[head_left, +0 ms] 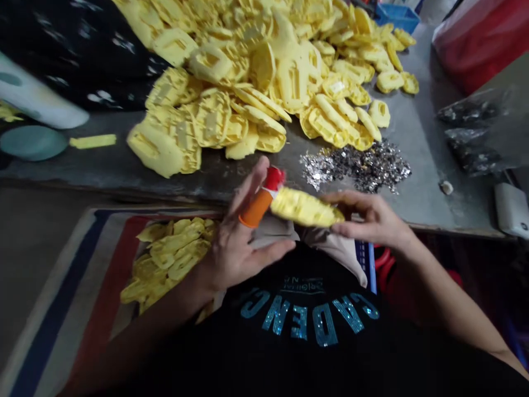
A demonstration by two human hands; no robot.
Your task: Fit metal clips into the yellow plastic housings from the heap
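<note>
One-handed, gripped a yellow plastic piece point(306, 208) by its end, pinched between the thumb and fingers point(351, 199) of the right hand point(374, 218). Held it almost edge-on to view, a little blurred, above the lap and just in front of the near edge of a grey bench point(430, 165). Had the left hand point(233, 240) spread open at the piece's other end, with the thumb well apart below and one finger, in an orange cover point(254, 209) with a red tip point(274, 177), close beside it; could not tell whether touching or only near. Faced a large, loose pile of similar yellow pieces point(248, 66) across the back and middle of the bench, some overlapping, some face up, some turned over. Had a scatter of shiny silver bits point(355, 168) in front of that pile, just beyond the right hand. Saw a blue tray point(397, 17) at the far right, a red bag-like shape point(479, 44), clear plastic bags point(475, 138) of dark bits and a white object point(512, 207) farther along the right side. Saw at left a yellow strip point(93, 141) beside a dull green disc point(33, 143). Had more yellow pieces heaped lower down, left of the lap, beside a striped cloth point(119, 264). Wore a black shirt point(306, 364) with sparkling teal letters.
</note>
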